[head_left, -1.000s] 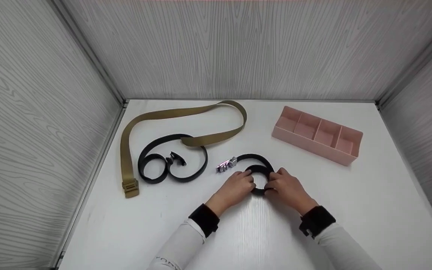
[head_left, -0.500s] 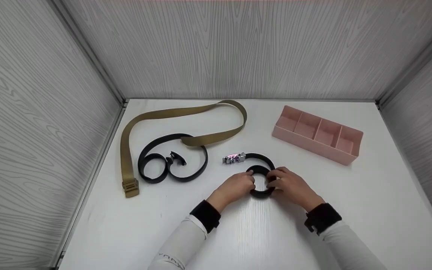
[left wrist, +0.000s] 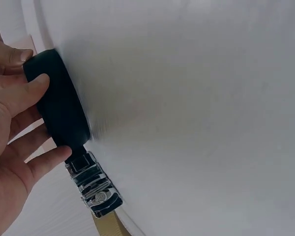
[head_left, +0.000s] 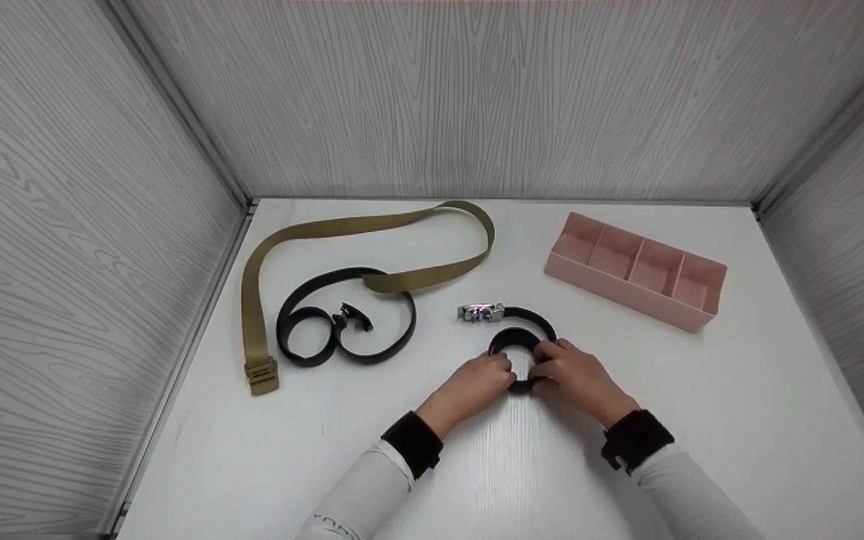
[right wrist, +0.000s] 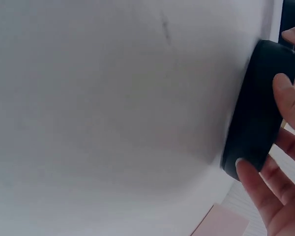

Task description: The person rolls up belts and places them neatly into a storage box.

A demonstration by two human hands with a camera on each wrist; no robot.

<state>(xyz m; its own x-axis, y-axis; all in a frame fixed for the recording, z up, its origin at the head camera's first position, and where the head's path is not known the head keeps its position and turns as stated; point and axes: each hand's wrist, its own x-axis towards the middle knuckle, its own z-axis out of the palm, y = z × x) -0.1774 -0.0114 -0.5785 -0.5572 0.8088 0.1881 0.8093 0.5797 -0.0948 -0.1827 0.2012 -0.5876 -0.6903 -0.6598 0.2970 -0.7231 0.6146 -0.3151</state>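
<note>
A black belt is wound into a coil (head_left: 513,337) that stands on its edge on the white table. Its loose end curves round the far right side to a silver buckle (head_left: 480,313), which also shows below the coil in the left wrist view. My left hand (head_left: 479,381) holds the coil's left side, with the thumb on the outer face and fingers inside the ring. On the other side, my right hand (head_left: 580,381) pinches the coil and the strap beside it. The right wrist view shows its thumb and fingers on the black strap (right wrist: 258,108).
To the left lies a second black belt (head_left: 342,272), loosely looped. A tan webbing belt (head_left: 327,226) arcs around it, one end lying over it. A pink four-section box (head_left: 623,292) stands at the back right. Wood-grain panels (head_left: 432,97) border the table.
The silver buckle has been drawn to the right and slightly away from me, closer to the coil. Both hands have shifted slightly around the coil and keep hold of it.
</note>
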